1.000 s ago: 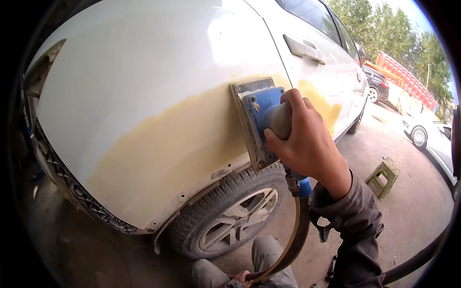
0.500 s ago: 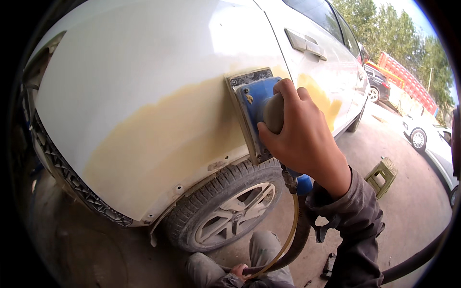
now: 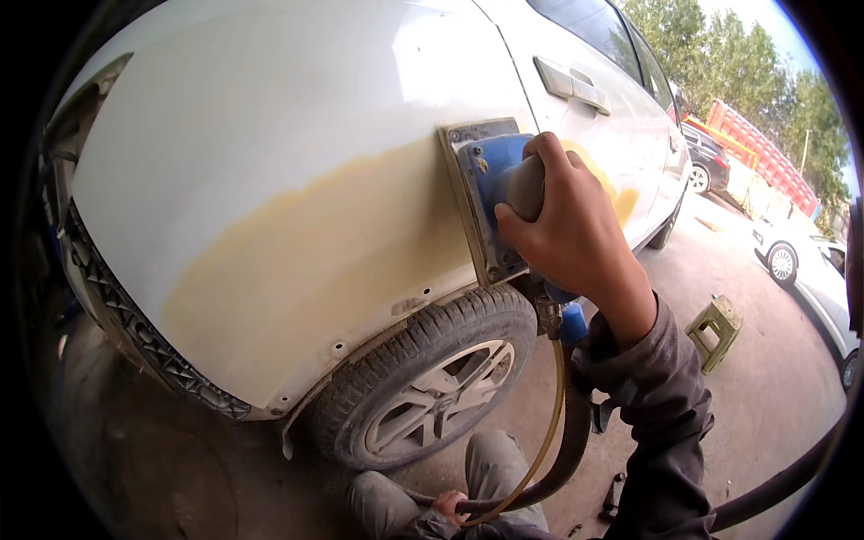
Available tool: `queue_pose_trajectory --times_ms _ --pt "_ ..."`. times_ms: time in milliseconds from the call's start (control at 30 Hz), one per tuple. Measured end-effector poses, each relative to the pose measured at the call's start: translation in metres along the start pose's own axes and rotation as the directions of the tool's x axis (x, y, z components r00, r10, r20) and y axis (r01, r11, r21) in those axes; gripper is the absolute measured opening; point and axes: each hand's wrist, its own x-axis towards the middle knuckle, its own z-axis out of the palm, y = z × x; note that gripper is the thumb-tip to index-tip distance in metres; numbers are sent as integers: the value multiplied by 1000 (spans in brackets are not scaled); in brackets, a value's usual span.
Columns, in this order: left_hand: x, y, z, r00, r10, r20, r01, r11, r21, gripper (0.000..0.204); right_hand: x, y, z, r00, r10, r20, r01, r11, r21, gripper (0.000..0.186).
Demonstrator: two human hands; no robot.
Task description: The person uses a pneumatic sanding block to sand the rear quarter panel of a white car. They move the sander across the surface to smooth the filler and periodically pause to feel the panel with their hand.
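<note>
My right hand [image 3: 571, 229] is closed around the grey knob of a blue rectangular sander [image 3: 490, 189], whose pad lies against the white car's rear side panel [image 3: 207, 126] beside the door seam. The panel has a broad pale-yellow patch [image 3: 288, 270] above the wheel arch. A thin yellow hose [image 3: 551, 423] and a thick dark hose [image 3: 571, 454] hang from the tool. Low at the bottom, between my knees, my left hand [image 3: 447, 506] is wrapped around the dark hose. Below the panel is a dusty tyre [image 3: 342, 423] with an alloy wheel.
An olive plastic stool [image 3: 715, 333] stands on the concrete floor [image 3: 684, 432] at right, near a small dark object [image 3: 614, 495]. Behind are a white car [image 3: 823, 288], a dark car [image 3: 706, 157], a red slatted truck body [image 3: 765, 153] and trees. The car's door handle [image 3: 571, 85] juts above the sander.
My right hand and the sander have moved upward along the panel over the last second, most recently also a little to the right. My left hand still holds the hose.
</note>
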Motion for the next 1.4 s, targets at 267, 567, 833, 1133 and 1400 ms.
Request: queue_pose_trajectory --times_ms 267,567,833,1133,1400 --pt "14 13 -11 997 25 -76 -23 999 28 36 6 14 -1 1000 -20 -8 20 1000 1 52" --pt "8 4 1 999 -25 37 25 1000 12 34 -1 9 1 988 -126 93 112 983 142 52" --pt "11 13 -8 999 -52 -5 52 997 -60 31 20 4 2 991 -126 45 118 981 154 54" --pt "1 -8 7 991 127 -49 -128 992 -19 35 12 6 -3 981 -165 104 149 978 145 55" --pt "-7 -8 8 998 63 -27 -63 998 12 38 7 -7 9 989 -145 39 139 981 139 54"
